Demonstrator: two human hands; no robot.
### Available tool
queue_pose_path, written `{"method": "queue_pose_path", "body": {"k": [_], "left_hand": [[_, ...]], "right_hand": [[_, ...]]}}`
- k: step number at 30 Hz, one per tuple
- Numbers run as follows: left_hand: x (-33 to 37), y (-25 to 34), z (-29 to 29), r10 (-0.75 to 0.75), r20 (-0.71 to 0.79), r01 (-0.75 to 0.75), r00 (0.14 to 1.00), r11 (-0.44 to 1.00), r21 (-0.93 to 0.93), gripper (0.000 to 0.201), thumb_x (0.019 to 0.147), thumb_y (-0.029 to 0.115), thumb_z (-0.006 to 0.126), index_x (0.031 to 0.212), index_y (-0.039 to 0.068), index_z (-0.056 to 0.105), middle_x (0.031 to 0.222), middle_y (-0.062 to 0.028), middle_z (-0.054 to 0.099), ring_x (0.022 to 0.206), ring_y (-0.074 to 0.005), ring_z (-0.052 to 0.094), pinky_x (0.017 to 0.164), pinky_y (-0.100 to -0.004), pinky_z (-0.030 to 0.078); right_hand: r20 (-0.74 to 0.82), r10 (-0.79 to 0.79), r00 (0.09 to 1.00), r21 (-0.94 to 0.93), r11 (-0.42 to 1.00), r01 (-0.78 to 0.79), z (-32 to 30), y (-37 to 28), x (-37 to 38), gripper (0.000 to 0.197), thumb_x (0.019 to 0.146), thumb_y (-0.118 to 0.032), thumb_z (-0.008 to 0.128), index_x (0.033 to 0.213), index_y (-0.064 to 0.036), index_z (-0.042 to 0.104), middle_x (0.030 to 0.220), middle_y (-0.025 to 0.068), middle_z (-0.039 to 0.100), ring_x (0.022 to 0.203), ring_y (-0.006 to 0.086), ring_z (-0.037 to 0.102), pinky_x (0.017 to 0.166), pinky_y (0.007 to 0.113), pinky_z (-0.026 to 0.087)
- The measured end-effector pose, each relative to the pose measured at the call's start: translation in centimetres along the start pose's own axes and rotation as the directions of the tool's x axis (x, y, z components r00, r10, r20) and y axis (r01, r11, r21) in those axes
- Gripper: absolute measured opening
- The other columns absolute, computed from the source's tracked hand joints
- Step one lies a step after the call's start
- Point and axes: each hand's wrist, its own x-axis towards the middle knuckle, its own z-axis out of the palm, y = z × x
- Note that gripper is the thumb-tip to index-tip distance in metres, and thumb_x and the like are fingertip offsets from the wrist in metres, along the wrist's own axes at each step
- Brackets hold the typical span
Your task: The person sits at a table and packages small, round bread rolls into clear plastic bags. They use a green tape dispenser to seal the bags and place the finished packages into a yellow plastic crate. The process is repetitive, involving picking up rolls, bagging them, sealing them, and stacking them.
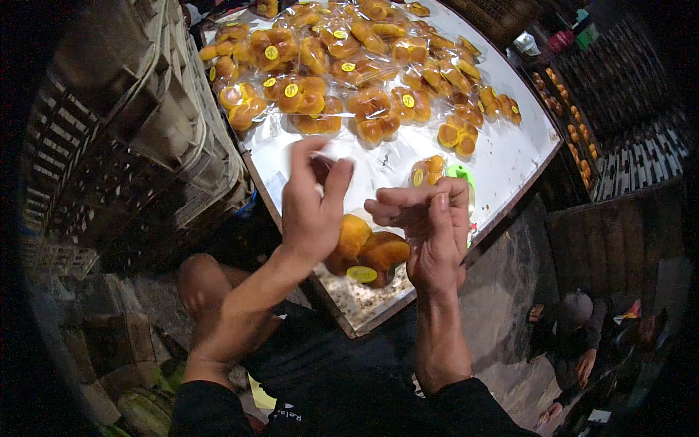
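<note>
A bagged golden-brown bun point(383, 251) with a yellow oval label lies at the near corner of the white table point(368, 315), below and between my hands. My left hand point(313, 207) is raised above its left side, smeared by motion, with thumb and fingers apart and nothing visible between them. On the other side, my right hand point(435, 244) is closed, its thumb pressed against the curled index finger. What that pinch holds, if anything, I cannot make out. Just beyond the right hand are another bagged bun point(429, 172) and a bright green object point(460, 173), partly hidden.
Bagged buns point(371, 109) with yellow labels are heaped over the table's far half. Tall stacked plastic crates point(156, 138) stand close on the left. Trays of unwrapped buns point(580, 142) sit beyond the right edge. Another person point(575, 328) is low at the right.
</note>
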Motion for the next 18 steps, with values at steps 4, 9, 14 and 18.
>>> {"method": "queue_pose_path", "body": {"k": [4,9,14,18], "left_hand": [[-2.2,2.7,0.2,-0.12,0.218,0.152,0.969,0.979,-0.137,0.033,0.09,0.018,0.065,0.113,-0.002,0.053,0.107,-0.0174,0.062,0.099,-0.0255,0.062,0.086,-0.0345,0.048],[-1.2,2.6,0.9,-0.487,0.321,0.581,0.813,0.725,-0.371,0.026,0.096,0.018,0.056,0.091,-0.005,0.067,0.082,-0.0075,0.07,0.076,-0.0108,0.064,0.072,-0.0253,0.051],[-1.9,2.9,1.5,-0.509,0.21,0.546,0.835,0.717,-0.434,0.021,0.097,0.017,0.056,0.099,-0.003,0.062,0.083,-0.0079,0.067,0.074,-0.0128,0.064,0.073,-0.0254,0.051],[-1.1,1.9,0.9,0.017,0.094,0.004,0.995,0.977,-0.215,0.013,0.094,0.013,0.06,0.097,0.001,0.06,0.086,-0.0045,0.064,0.078,-0.0119,0.061,0.075,-0.0249,0.049]], "right_hand": [[0.091,-0.113,0.989,0.001,0.994,0.113,-1.3,0.5,0.4,0.02,0.101,-0.026,0.043,0.102,-0.0064,0.038,0.103,0.0243,0.066,0.088,0.021,0.065,0.076,0.029,0.051],[-0.061,-0.409,0.911,-0.749,0.621,0.229,-0.5,1.1,-0.3,0.041,0.096,-0.023,0.055,0.128,0.0005,0.045,0.129,0.0221,0.055,0.109,0.031,0.059,0.093,0.041,0.044],[0.056,-0.311,0.949,-0.775,0.586,0.238,0.2,3.2,-1.4,0.058,0.094,-0.023,0.057,0.141,0.0026,0.033,0.128,0.0199,0.056,0.123,0.0392,0.049,0.105,0.046,0.035],[0.133,0.158,0.978,-0.584,0.81,-0.052,-2.0,1.6,-1.1,0.042,0.089,-0.006,0.059,0.13,-0.0026,0.049,0.109,0.0156,0.064,0.102,0.0312,0.06,0.089,0.04,0.047]]}}
